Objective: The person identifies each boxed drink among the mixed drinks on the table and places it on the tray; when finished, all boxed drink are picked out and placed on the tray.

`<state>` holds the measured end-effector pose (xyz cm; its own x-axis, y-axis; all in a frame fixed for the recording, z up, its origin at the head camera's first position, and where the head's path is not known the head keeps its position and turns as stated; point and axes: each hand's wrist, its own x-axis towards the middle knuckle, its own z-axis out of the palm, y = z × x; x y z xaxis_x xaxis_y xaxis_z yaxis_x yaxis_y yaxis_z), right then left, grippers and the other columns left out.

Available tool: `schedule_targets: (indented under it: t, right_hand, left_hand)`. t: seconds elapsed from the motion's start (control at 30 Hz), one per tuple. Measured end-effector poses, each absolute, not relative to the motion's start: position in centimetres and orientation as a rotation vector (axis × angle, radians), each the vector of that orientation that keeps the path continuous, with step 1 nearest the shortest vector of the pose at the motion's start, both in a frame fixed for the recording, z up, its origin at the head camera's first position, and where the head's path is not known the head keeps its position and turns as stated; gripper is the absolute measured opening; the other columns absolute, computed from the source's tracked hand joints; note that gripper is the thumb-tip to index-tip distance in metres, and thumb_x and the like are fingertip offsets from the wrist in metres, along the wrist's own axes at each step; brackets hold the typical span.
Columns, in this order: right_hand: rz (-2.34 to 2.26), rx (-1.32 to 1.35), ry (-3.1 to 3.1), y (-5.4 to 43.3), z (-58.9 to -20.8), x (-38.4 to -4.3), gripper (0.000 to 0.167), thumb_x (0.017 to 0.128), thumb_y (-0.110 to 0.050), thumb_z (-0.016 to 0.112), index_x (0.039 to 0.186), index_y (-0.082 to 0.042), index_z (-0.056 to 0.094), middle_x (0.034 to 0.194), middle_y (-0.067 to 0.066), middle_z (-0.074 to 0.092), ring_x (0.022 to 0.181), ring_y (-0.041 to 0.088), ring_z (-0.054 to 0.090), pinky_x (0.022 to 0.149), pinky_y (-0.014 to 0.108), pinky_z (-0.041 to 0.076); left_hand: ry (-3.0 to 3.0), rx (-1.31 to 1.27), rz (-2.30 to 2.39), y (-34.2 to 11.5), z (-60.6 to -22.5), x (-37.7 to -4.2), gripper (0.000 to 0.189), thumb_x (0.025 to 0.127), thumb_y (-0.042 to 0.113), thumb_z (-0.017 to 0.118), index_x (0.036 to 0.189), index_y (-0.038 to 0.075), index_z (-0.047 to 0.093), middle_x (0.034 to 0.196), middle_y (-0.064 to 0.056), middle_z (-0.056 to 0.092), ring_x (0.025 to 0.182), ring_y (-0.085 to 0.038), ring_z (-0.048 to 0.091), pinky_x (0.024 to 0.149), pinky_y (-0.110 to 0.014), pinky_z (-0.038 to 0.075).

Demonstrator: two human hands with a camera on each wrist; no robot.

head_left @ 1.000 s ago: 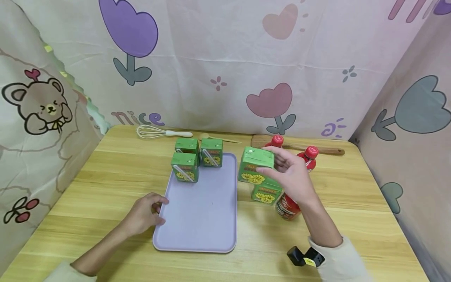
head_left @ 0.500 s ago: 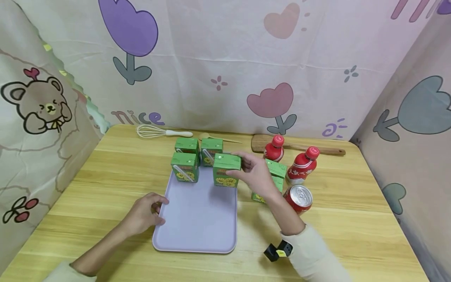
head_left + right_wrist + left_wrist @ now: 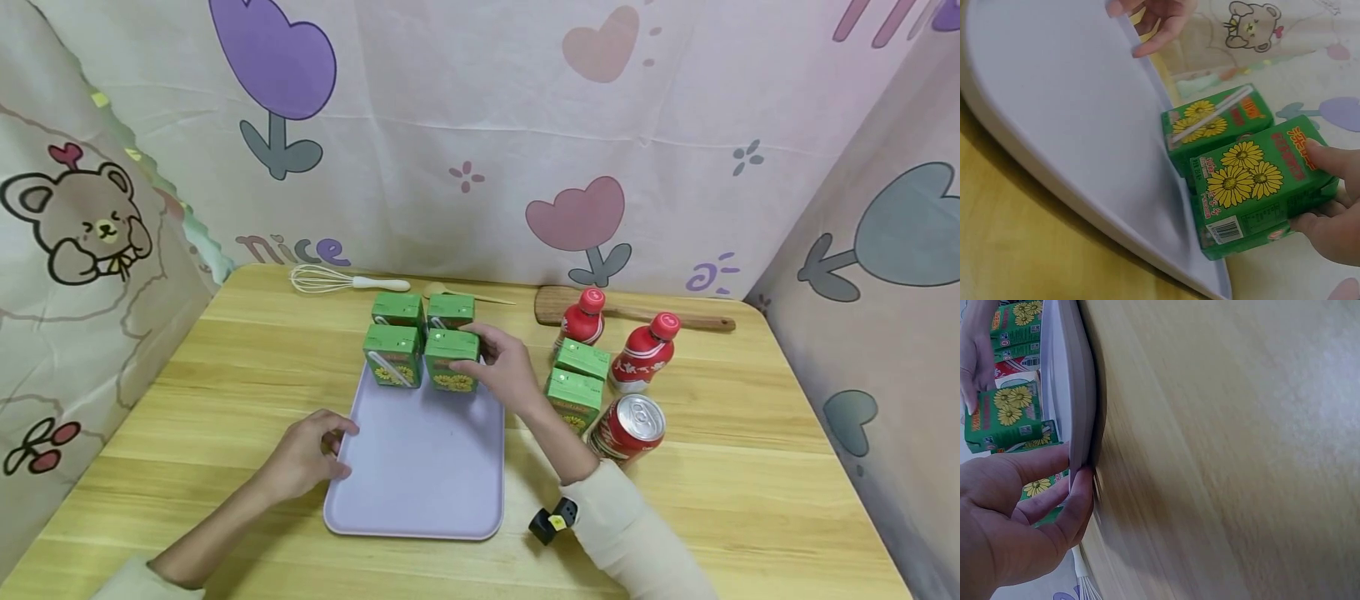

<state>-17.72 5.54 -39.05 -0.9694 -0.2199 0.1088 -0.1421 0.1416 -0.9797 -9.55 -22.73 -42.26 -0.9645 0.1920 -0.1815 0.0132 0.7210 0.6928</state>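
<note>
Left, on the patterned cloth (image 3: 75,217): a printed bear. Table (image 3: 187,392), wood-grained, bearing the articles below. Left hand (image 3: 294,458): fingers and thumb bent about the tray's near-left edge, gripping the rim. Whisk (image 3: 348,279), white handle, pale wires, lying along the far edge. Tray (image 3: 420,483), pale lilac, rectangular with rounded corners, short side nearest the viewer. At its far end, green drink cartons, upright: front-left carton (image 3: 393,358), white straw slanting across its face; back-left carton (image 3: 397,302), partly hidden behind it; back-right carton (image 3: 452,304), alongside that one. Slim wooden spoon (image 3: 442,290), behind the cartons. Held carton (image 3: 450,348), green, yellow flowers on its face, just right of the front-left carton and over the tray; whether its base touches the tray cannot be told. Right hand (image 3: 506,367): thumb on the carton's face, fingers behind, closed to its depth in a pinch. Wooden spatula (image 3: 549,307), lying at the rear. Two further green cartons (image 3: 573,387), one behind the other, right of the tray. Two red bottles (image 3: 643,354), red-capped, upright. Red can (image 3: 630,429), silver top, upright, near the cartons, in front of the right-hand bottle.
</note>
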Motion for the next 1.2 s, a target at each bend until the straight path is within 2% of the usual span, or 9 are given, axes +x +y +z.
schedule_targets:
  t: [0.23, 0.47, 0.6, 0.73, 1.03, 1.2]
  right_hand:
    - [-1.899, -0.379, 2.387, 5.0, -40.1, -18.3, 0.049, 0.076, -0.007, 0.077, 0.122, -0.007, 0.061, 0.123, 0.011, 0.058, 0.114, 0.023, 0.059, 0.096, 0.026, 0.050]
    - [-1.805, -0.422, 2.444, 5.1, -40.7, -19.2, 0.048, 0.078, -0.014, 0.076, 0.124, -0.013, 0.061, 0.120, 0.008, 0.059, 0.097, 0.016, 0.058, 0.084, 0.025, 0.052]
    - [-1.759, -0.468, 2.465, 5.2, -40.7, -19.4, 0.050, 0.079, -0.015, 0.076, 0.126, -0.011, 0.059, 0.125, 0.010, 0.057, 0.113, 0.020, 0.058, 0.097, 0.028, 0.050]
    - [-1.693, -0.482, 2.536, 5.1, -40.6, -19.2, 0.056, 0.078, -0.019, 0.077, 0.130, -0.011, 0.056, 0.133, 0.010, 0.054, 0.128, 0.024, 0.050, 0.105, 0.029, 0.043]
    - [-1.453, -0.538, 2.853, 6.3, -38.0, -16.7, 0.063, 0.077, -0.023, 0.078, 0.134, -0.011, 0.053, 0.136, 0.006, 0.056, 0.128, 0.023, 0.050, 0.108, 0.039, 0.040]
    - [-1.393, -0.545, 2.883, 8.4, -36.3, -15.0, 0.062, 0.077, -0.022, 0.078, 0.133, -0.014, 0.054, 0.134, 0.003, 0.057, 0.126, 0.022, 0.052, 0.108, 0.040, 0.041]
  left_hand:
    - [2.678, 0.172, 1.091, -22.8, -42.2, -9.5, 0.047, 0.063, -0.009, 0.075, 0.108, -0.002, 0.063, 0.095, -0.009, 0.057, 0.079, -0.018, 0.052, 0.055, -0.021, 0.050]
    - [2.682, 0.193, 1.097, -22.8, -42.3, -9.5, 0.046, 0.064, -0.008, 0.075, 0.108, -0.003, 0.063, 0.096, -0.009, 0.057, 0.079, -0.018, 0.052, 0.055, -0.020, 0.049]
    - [2.682, 0.197, 1.101, -22.9, -42.4, -9.5, 0.046, 0.064, -0.009, 0.075, 0.108, -0.003, 0.063, 0.095, -0.009, 0.057, 0.079, -0.018, 0.052, 0.055, -0.020, 0.049]
    - [2.681, 0.188, 1.097, -22.9, -42.4, -9.5, 0.046, 0.064, -0.009, 0.075, 0.108, -0.002, 0.063, 0.096, -0.008, 0.057, 0.079, -0.018, 0.052, 0.055, -0.020, 0.049]
    - [2.680, 0.163, 1.081, -22.8, -42.2, -9.4, 0.047, 0.064, -0.008, 0.075, 0.109, -0.001, 0.063, 0.097, -0.008, 0.057, 0.079, -0.018, 0.052, 0.055, -0.020, 0.049]
    - [2.680, 0.157, 1.075, -22.8, -42.2, -9.4, 0.047, 0.064, -0.008, 0.076, 0.109, -0.001, 0.063, 0.098, -0.008, 0.058, 0.080, -0.018, 0.052, 0.055, -0.021, 0.049]
